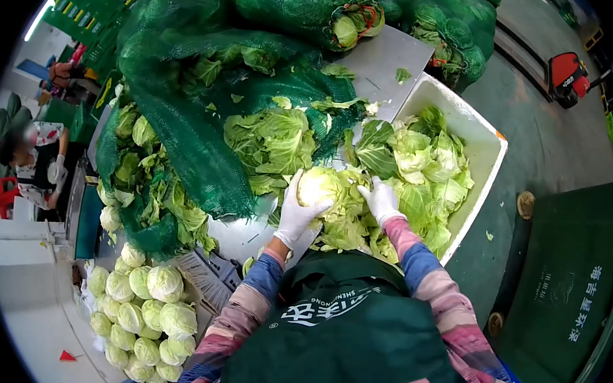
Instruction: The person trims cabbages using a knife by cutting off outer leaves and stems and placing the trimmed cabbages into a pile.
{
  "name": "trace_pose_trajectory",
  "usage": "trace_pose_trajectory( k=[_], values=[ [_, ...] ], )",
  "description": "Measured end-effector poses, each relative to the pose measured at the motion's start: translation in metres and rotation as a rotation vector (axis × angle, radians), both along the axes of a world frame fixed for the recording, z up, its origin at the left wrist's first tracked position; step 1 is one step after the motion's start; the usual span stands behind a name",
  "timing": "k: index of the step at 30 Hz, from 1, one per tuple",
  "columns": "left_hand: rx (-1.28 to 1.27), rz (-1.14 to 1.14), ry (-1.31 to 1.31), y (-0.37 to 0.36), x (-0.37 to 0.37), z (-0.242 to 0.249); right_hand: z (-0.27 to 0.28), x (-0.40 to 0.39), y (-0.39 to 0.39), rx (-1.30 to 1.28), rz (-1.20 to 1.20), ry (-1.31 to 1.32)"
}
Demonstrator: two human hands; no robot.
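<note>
A pale green cabbage [319, 185] sits in front of me, over the near left side of a white foam box [494, 145]. My left hand [296, 216], in a white glove, is wrapped round the cabbage's left side. On the other side, my gloved right hand [383, 201] has its fingers drawn together at the cabbage's outer leaves; whatever is in them is too small to make out. Loose cabbage leaves [438, 166] fill the box. Just beyond my left hand, more leafy cabbage [274, 142] lies on a green mesh sack [181, 138].
Trimmed cabbages [142, 315] are stacked at lower left. Full mesh sacks [278, 6] lie across the back of the metal table [389, 61]. A large green bin [565, 284] stands at right, a red pallet jack [569, 79] farther back. Another person [39, 160] is at far left.
</note>
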State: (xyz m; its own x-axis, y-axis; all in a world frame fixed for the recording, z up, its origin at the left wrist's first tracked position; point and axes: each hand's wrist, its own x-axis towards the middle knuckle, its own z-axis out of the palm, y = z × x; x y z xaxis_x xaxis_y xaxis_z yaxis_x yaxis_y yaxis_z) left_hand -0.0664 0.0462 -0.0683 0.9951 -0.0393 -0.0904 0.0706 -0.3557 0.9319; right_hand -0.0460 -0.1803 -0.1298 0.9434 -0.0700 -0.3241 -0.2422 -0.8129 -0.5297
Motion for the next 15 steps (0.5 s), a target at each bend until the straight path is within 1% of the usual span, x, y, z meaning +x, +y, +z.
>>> trace_pose_trajectory(
  k=[2,3,4,6,8,11,13,15],
  values=[
    [0.025,0.097,0.018,-0.008,-0.003,0.004,0.035,-0.01,0.007,0.121,-0.1,-0.156],
    [0.147,0.087,-0.005,-0.009,-0.001,0.0,0.063,-0.009,0.01,0.084,-0.053,-0.111],
    [0.14,0.083,-0.004,-0.012,0.002,0.002,0.082,-0.01,0.012,0.085,0.042,-0.155],
    [0.277,0.015,-0.035,-0.019,0.005,0.012,0.102,-0.011,0.015,-0.033,0.235,-0.223],
    [0.261,0.008,-0.022,-0.025,0.007,0.016,0.1,-0.013,0.022,-0.121,0.344,-0.271],
    [0.483,-0.026,-0.137,-0.029,0.009,0.008,0.097,-0.014,0.03,-0.114,0.35,-0.284],
    [0.533,-0.008,-0.144,-0.034,0.008,0.009,0.096,-0.013,0.032,-0.167,0.326,-0.213],
    [0.583,0.006,-0.148,-0.035,0.007,0.01,0.092,-0.01,0.031,-0.155,0.307,-0.231]
  ],
)
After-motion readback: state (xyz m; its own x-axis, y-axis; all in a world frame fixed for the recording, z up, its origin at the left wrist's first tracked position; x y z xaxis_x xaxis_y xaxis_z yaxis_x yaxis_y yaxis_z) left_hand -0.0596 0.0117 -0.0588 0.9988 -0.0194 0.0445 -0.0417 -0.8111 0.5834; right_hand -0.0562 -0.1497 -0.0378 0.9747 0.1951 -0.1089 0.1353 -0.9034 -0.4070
